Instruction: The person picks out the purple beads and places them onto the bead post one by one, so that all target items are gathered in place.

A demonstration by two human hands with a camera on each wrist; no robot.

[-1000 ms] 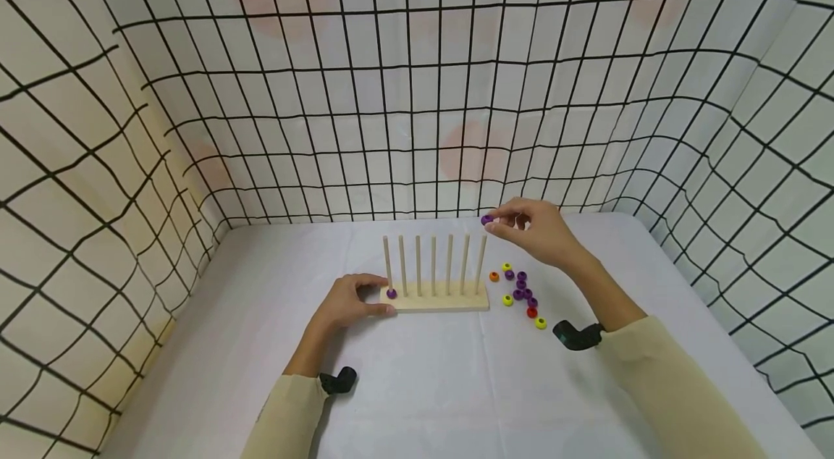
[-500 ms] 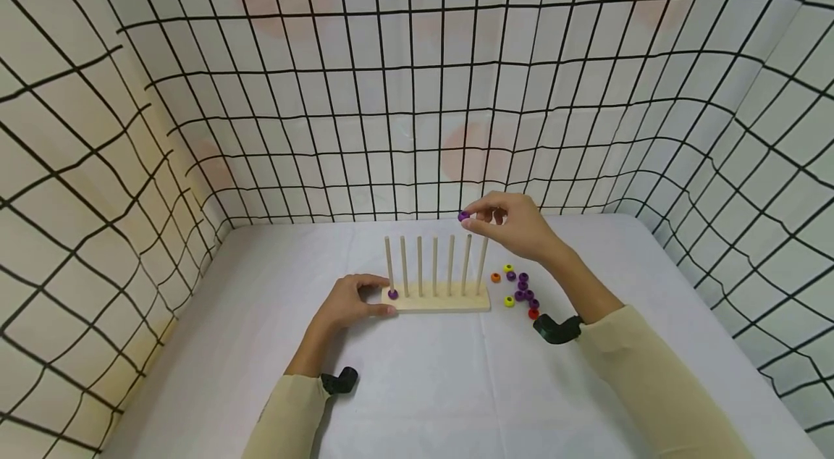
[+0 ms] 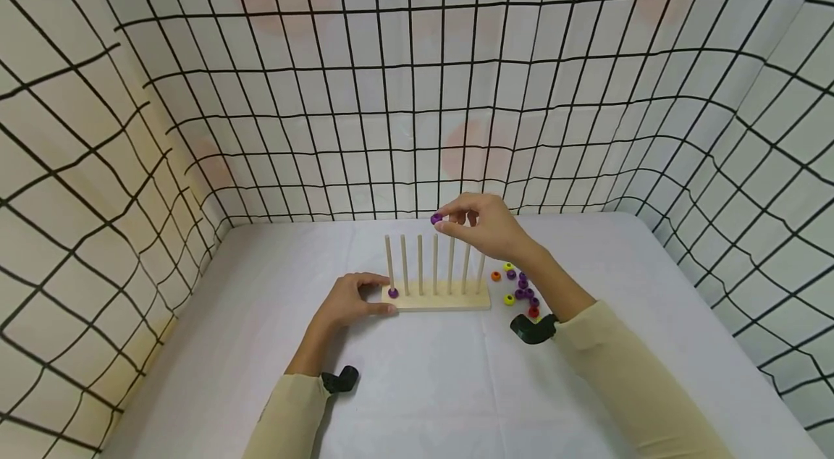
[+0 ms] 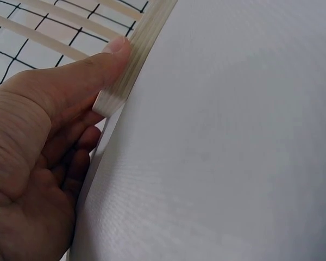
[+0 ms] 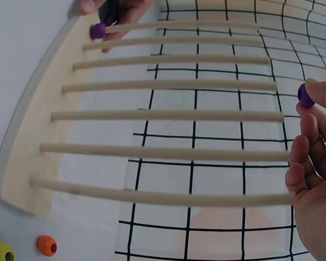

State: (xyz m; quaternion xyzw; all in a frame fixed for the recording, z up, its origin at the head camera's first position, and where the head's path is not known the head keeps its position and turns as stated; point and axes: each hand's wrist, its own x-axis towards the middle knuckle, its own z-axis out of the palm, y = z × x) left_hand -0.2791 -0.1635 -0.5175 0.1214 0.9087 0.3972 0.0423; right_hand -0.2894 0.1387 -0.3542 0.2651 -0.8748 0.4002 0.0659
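Observation:
A wooden peg rack (image 3: 443, 300) with several upright pegs stands mid-table. One purple bead (image 3: 393, 293) sits at the foot of its leftmost peg. My left hand (image 3: 348, 300) grips the rack's left end, thumb along the front edge of the base (image 4: 136, 60) and fingers behind it. Between thumb and forefinger, my right hand (image 3: 485, 227) pinches another purple bead (image 3: 436, 219), held just above the tops of the middle pegs. In the right wrist view that pinched bead (image 5: 305, 95) shows its hole, apart from the peg tips.
Loose beads lie right of the rack: several purple ones (image 3: 523, 284), an orange one (image 3: 496, 276), a red one (image 3: 533, 312) and yellow ones (image 3: 509, 299), partly below the right forearm. A white cloth (image 3: 417, 379) covers the table. Black-lined walls (image 3: 417, 82) enclose the back and sides.
My right hand has moved left with the purple bead, from beyond the rightmost peg to above the middle pegs. The left hand stays on the rack's left end.

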